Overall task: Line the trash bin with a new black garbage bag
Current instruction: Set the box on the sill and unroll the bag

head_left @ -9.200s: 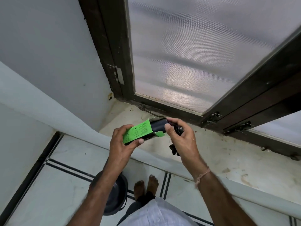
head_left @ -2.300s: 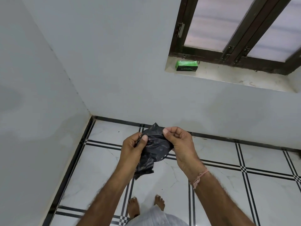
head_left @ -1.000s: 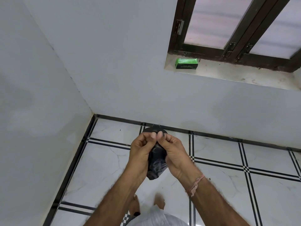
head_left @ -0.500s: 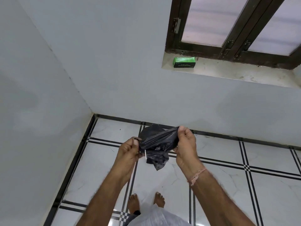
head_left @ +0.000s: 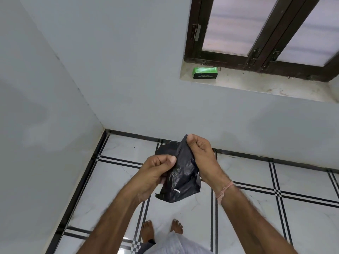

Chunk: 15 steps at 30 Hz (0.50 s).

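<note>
you're now pinching the bag [head_left: 180, 177] upright, right hand [head_left: 200, 158] above left hand [head_left: 156, 171], no longer stretched sideways; still unopened.

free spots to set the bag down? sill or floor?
Window sill: bare right of the green box, which fills its left end. Floor: open tile right of the right hand. Crowded: bin behind the garbage bag and left hand.

Single head-worn wide-angle view, angled steeply down, close over both hands [head_left: 183, 162], tiled floor [head_left: 275, 208] beneath the grip.
</note>
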Motion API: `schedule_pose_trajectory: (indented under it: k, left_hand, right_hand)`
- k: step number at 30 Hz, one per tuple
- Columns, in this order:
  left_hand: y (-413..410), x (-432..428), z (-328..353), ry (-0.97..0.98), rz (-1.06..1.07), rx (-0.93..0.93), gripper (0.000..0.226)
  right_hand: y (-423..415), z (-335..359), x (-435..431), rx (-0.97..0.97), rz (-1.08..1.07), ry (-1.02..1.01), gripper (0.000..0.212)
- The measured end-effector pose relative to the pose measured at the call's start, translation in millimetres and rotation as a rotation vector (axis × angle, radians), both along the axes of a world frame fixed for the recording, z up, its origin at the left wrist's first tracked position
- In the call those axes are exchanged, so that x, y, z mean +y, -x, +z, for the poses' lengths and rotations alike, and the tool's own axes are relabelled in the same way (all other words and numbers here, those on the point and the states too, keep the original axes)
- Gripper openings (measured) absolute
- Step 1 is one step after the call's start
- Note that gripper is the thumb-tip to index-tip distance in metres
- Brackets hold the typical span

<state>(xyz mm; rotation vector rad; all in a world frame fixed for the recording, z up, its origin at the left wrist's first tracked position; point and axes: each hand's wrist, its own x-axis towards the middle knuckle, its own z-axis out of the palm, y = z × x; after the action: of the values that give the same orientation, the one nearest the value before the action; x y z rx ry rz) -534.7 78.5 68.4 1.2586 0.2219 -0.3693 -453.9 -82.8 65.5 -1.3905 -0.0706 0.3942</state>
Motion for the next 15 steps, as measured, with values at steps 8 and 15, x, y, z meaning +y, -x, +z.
schedule_pose_trajectory:
  k: [8,15]
  left_hand:
    - [-4,-30,3,0.023,0.396,0.095,0.018]
    - [-5,-34,-2,0.261,0.431,0.186,0.021]
  right_hand:
    - [21,1,-6,-0.193,-0.243,0.358,0.022]
    - [43,3,1,0.185,-0.015,-0.001,0.018]
